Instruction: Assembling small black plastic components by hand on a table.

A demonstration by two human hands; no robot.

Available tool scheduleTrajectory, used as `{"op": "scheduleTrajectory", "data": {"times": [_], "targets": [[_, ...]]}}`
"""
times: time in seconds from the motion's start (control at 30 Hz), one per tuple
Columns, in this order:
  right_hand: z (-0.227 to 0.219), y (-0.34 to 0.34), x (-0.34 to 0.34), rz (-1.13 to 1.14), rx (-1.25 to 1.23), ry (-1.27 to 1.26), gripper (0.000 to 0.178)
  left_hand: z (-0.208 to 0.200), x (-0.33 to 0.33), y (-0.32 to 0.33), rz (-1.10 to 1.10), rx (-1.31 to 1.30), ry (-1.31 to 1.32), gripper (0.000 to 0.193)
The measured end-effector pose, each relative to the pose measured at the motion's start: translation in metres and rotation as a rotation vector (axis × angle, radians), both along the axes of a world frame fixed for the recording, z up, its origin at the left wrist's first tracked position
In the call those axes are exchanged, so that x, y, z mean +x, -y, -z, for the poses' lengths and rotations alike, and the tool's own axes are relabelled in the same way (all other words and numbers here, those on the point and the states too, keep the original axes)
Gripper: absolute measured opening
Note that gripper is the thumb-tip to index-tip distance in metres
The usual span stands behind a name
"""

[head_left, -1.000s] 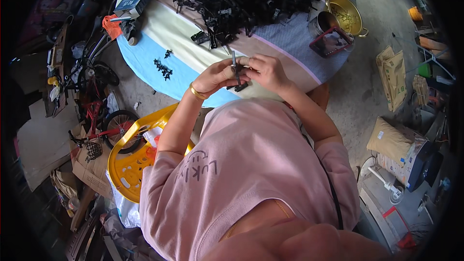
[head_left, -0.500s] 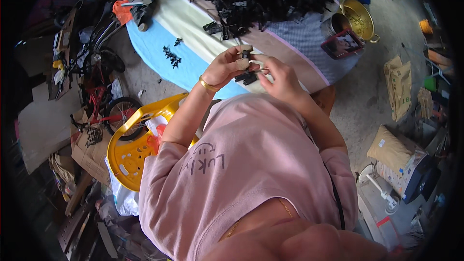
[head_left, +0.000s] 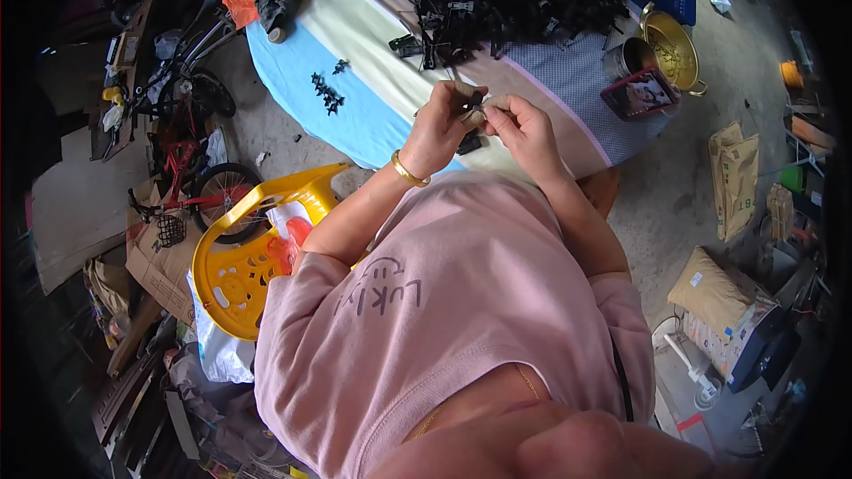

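Above the near edge of the cloth-covered table (head_left: pixel 377 62), my two hands meet at the fingertips. My left hand (head_left: pixel 435 133) has a gold bangle at the wrist and tan coverings on the fingertips. It pinches a small black plastic part (head_left: pixel 475 100). The thumb and forefinger of my right hand (head_left: pixel 525 129) are pressed together against that part; whatever they grip is too small to make out. Just below the hands lies another black piece (head_left: pixel 469 144), partly hidden. A big heap of black plastic parts (head_left: pixel 515 0) covers the far side of the table.
Small black pieces (head_left: pixel 327 93) lie at the table's left. A phone (head_left: pixel 639 94) leans by a metal cup (head_left: pixel 628 60) and a gold-coloured pot (head_left: pixel 672 44) at the right. Left of me are a yellow plastic chair (head_left: pixel 232 279) and a red bicycle (head_left: pixel 182 164).
My right hand has closed in on the left, its fingertips now at the black part. A thin metallic bit seen between the fingers earlier is hidden. The whole view has shifted slightly.
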State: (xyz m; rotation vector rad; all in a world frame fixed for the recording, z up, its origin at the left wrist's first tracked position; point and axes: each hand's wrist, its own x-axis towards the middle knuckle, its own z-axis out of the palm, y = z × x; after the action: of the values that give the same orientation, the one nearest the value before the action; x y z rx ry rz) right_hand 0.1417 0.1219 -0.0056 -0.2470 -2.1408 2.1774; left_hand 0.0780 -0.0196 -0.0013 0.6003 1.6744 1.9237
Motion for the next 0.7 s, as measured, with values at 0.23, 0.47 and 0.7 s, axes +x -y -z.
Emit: {"op": "scheduleTrajectory", "data": {"times": [0.23,0.47,0.7], "targets": [[-0.006,0.000,0.001,0.001,0.016,-0.023,0.011,-0.010,0.003,-0.002,-0.005,0.004,0.079,0.022],[-0.003,0.000,-0.001,-0.032,-0.109,0.167,0.014,-0.007,0.008,-0.001,-0.205,-0.318,-0.461,0.018],[0.013,-0.008,0.006,-0.028,-0.184,0.197,0.013,-0.002,0.000,-0.005,-0.003,-0.157,-0.174,0.015]]}}
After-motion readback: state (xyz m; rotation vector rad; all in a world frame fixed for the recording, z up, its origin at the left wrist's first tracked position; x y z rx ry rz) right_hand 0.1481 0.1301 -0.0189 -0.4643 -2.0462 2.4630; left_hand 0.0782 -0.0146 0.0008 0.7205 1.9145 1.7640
